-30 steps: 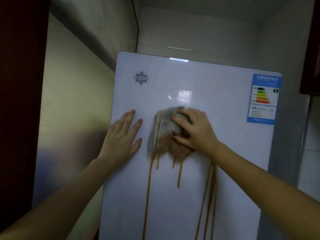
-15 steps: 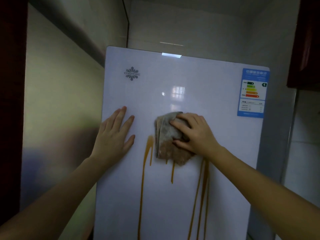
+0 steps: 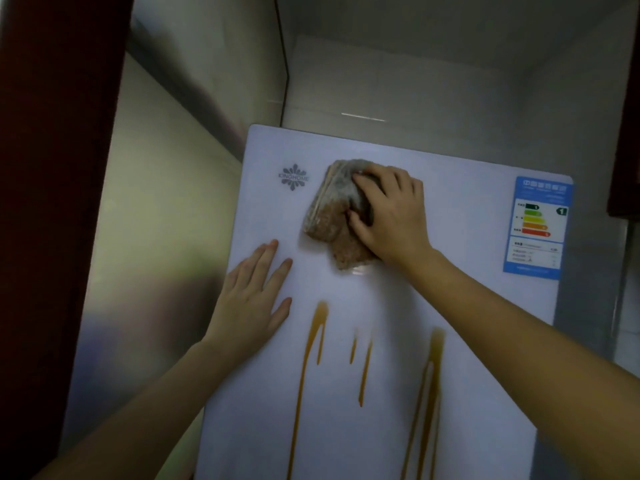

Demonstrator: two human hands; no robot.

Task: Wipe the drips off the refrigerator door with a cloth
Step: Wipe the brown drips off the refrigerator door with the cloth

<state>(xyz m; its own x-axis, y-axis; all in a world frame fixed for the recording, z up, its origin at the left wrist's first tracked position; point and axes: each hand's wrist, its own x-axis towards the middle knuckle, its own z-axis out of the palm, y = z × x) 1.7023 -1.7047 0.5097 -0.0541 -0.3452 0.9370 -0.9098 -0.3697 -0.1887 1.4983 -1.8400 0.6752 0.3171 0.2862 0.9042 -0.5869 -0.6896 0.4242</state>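
Observation:
The white refrigerator door [image 3: 467, 292] fills the middle of the view. Brown-orange drips [image 3: 304, 368] run down its lower half in several streaks, a long one at the left, two short ones in the middle, a double one [image 3: 429, 382] at the right. My right hand [image 3: 391, 216] presses a folded grey cloth [image 3: 329, 216], stained brown, against the door near its top, above the drips. My left hand [image 3: 252, 299] lies flat with fingers spread on the door's left side, below and left of the cloth.
A blue energy label [image 3: 536, 226] is stuck at the door's upper right. A grey logo [image 3: 293, 177] sits at the upper left. A shiny wall [image 3: 156, 237] stands close on the left, a dark red cabinet edge [image 3: 52, 202] beyond it. Another dark cabinet [image 3: 627, 133] hangs at the right.
My right hand has slid the cloth upward on the door, from the top of the drips to near the door's top edge. The upper ends of the drips show uncovered. My left hand stays flat.

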